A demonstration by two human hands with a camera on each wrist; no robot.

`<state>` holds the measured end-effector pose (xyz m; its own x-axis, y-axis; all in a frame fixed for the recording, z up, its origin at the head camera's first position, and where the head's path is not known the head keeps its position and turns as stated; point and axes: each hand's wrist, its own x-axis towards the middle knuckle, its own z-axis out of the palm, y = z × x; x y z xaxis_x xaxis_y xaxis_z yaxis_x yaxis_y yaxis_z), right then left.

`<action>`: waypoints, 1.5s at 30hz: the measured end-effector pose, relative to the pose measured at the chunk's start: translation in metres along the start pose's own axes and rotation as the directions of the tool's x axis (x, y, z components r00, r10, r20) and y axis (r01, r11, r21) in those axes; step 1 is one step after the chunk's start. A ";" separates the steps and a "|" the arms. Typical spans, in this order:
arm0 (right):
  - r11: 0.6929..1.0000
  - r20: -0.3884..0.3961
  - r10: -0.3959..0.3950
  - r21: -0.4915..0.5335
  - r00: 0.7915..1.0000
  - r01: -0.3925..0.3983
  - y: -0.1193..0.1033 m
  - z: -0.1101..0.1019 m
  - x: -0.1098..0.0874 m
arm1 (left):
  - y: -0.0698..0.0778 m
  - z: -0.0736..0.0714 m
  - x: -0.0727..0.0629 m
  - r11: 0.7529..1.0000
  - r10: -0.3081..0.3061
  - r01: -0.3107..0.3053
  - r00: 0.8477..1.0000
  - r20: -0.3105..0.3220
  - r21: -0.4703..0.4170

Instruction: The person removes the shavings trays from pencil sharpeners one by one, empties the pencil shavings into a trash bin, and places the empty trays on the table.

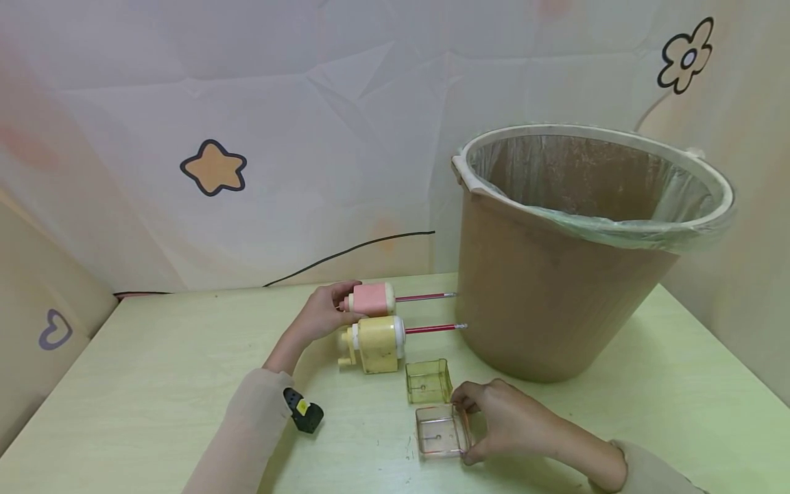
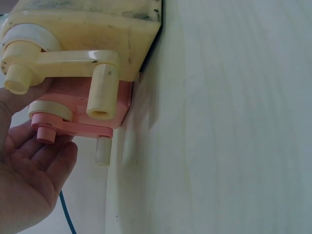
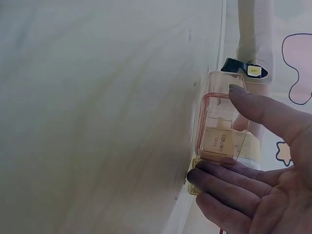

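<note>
Side by side on the table stand a pink crank pencil sharpener (image 1: 370, 299) and a yellow one (image 1: 378, 346); a red pencil sticks out of each toward the bin. My left hand (image 1: 321, 314) grips the pink sharpener near its crank end, thumb on the near side and fingers on the far side. In the left wrist view, the pink crank (image 2: 85, 128) hangs beside my fingers. My right hand (image 1: 509, 418) holds a clear pinkish shavings drawer (image 1: 439, 432) between thumb and fingers. Just beyond it lies a clear yellow drawer (image 1: 428, 382).
A large brown bin (image 1: 555, 302) with a plastic liner stands at the back right, close to the pencil ends. Patterned cloth (image 1: 321, 158) hangs behind the pale table (image 1: 154, 384). Small dark specks lie near the pinkish drawer.
</note>
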<state>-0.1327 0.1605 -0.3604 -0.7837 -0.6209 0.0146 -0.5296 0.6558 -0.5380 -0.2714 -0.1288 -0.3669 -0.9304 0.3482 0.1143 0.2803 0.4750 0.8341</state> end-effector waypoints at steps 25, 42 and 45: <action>1.000 0.035 0.023 0.010 0.999 -0.023 0.000 -0.002 -0.003 | -0.004 -0.004 0.000 1.000 0.013 -0.013 0.999 0.039 -0.002; 0.975 -0.033 -0.062 0.212 0.998 0.067 0.008 -0.018 -0.010 | 0.001 -0.027 -0.017 0.999 0.009 -0.007 0.998 0.063 -0.037; 0.975 -0.040 -0.059 0.212 0.997 0.066 0.008 -0.019 -0.010 | 0.002 -0.030 -0.020 0.999 0.022 -0.020 0.998 0.055 -0.029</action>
<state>-0.1356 0.1802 -0.3491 -0.7634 -0.6409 0.0799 -0.4993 0.5071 -0.7025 -0.2597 -0.1590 -0.3512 -0.9096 0.4026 0.1024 0.2921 0.4444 0.8469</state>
